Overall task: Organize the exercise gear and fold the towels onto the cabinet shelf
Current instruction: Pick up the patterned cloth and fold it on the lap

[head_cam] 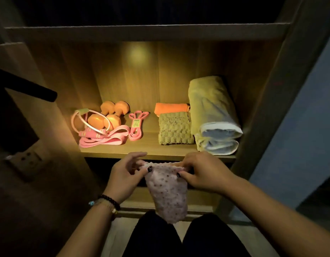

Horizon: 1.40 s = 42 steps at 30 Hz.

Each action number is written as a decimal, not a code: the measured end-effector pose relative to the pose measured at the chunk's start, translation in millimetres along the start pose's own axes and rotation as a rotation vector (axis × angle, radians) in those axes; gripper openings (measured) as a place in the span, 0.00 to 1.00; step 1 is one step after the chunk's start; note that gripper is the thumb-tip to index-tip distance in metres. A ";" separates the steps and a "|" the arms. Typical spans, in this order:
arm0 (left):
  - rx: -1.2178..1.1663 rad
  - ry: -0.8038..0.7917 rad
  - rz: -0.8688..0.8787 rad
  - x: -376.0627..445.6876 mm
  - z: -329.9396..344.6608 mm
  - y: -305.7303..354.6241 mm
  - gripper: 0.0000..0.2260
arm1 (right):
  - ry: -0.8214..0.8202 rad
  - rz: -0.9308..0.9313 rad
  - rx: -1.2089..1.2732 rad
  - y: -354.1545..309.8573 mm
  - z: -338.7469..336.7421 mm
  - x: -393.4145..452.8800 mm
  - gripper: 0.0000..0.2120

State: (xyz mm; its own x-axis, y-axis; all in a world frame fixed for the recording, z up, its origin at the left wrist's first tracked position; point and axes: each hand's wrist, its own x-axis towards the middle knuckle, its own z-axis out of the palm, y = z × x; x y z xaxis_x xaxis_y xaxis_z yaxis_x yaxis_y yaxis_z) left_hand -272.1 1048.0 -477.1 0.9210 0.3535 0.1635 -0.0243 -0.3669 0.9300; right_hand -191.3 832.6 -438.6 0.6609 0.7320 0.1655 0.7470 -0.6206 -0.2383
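A small pink dotted towel (167, 193) hangs in front of the lit cabinet shelf (151, 148), below its front edge. My left hand (126, 173) pinches its top left corner and my right hand (203, 171) pinches its top right corner. On the shelf's right lie a large folded yellow-green towel (210, 110), a folded olive textured towel (174, 127) and a folded orange towel (170, 108) behind it. At the left sit orange dumbbells (109, 114), a pink skipping rope (87, 125), a wide pink resistance band (106, 139) and a thin pink bundled band (136, 125).
A wooden shelf board (142, 31) spans above the lit compartment. A dark rod (30, 88) sticks out at the left, with a wall socket (24, 159) below it. The cabinet's right wall (267, 101) stands beside the big towel. My dark-clothed legs (179, 238) are below.
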 end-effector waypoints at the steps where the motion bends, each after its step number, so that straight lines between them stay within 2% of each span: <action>1: 0.041 -0.018 0.008 7.3 0.7 -4.6 0.14 | -0.011 0.003 -0.041 -2.6 -0.6 -0.9 0.13; 4: 0.105 -0.080 0.064 17.6 4.5 2.4 0.10 | -0.037 -0.009 -0.208 -15.6 -17.0 -8.4 0.13; 7: 0.204 -0.124 0.137 31.4 10.5 11.8 0.09 | 0.001 0.043 -0.254 -12.4 -31.7 -4.8 0.12; 13: 0.315 -0.065 0.270 60.5 3.4 32.0 0.04 | 0.078 0.175 -0.142 6.6 -38.0 25.1 0.12; 19: 0.182 0.072 0.302 58.7 -14.6 45.0 0.06 | 0.308 0.167 0.055 3.8 -37.8 49.0 0.08; 23: 0.148 0.090 0.232 18.4 -25.3 25.0 0.05 | 0.298 0.063 0.156 -13.4 -7.7 28.6 0.06; 27: 0.131 0.019 0.103 -40.8 -26.7 -14.9 0.09 | 0.134 0.008 0.258 -30.8 43.1 -15.3 0.07; 31: 0.139 0.002 0.022 -93.2 -21.8 -54.7 0.05 | 0.013 -0.032 0.293 -41.7 87.2 -57.1 0.09; 38: 0.094 0.024 -0.064 -152.0 -24.9 -84.0 0.06 | 0.095 -0.035 0.480 -55.6 133.7 -107.4 0.12; 42: 0.100 0.047 -0.167 -171.5 -21.9 -92.3 0.06 | 0.120 0.000 0.560 -62.9 147.5 -121.1 0.09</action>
State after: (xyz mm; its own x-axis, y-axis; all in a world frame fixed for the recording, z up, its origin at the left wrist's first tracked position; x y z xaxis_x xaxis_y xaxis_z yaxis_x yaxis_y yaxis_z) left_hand -436.4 1040.1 -583.8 0.8898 0.4556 0.0273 0.1682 -0.3829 0.9083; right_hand -329.0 824.5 -584.8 0.6888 0.6748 0.2649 0.6166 -0.3531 -0.7037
